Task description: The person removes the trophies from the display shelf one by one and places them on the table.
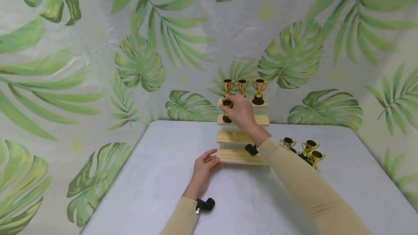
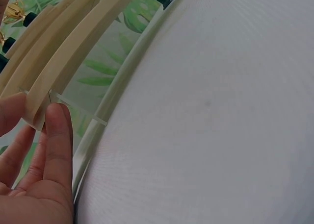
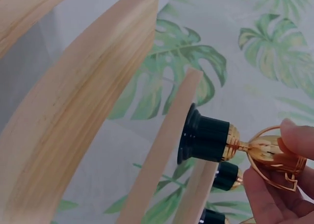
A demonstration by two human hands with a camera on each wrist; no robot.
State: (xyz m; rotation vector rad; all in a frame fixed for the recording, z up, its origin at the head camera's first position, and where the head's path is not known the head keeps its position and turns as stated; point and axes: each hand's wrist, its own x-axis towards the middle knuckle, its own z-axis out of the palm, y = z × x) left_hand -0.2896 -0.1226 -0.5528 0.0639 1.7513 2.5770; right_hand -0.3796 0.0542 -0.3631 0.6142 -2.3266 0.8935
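**Rt. hand [image 1: 241,113] grasping gold trophy [image 3: 269,153] at 2nd shelf [image 1: 261,120]**

Trophy's being held approx. upright at lt. end of 2nd shelf from top; can't tell if black base [image 3: 208,139] is touching wood. It's looking light & stiff, prob. shiny plastic, so maybe slippery; thin handles are likely being the fragile bit. Best hold: bowl or base. Rt. hand's pinching the bowl, thumb & fingers. Lt. hand [image 1: 201,171] is gripping lt. end of bottom shelf [image 1: 235,157] of wooden rack [image 1: 225,137].

Containers: held cup's mouth is facing up, dark inside; contents, if any, aren't showing. Top shelf [image 1: 265,103] is carrying 3 more trophies [image 1: 259,88], mouths up too. Cluster of trophies [image 1: 310,145] is standing on bench [image 1: 183,144], rt. of rack, partly hidden by rt. sleeve [image 1: 294,177]; insides too small/dark to read. Leaf-print backdrop [image 1: 140,62] is hanging behind.
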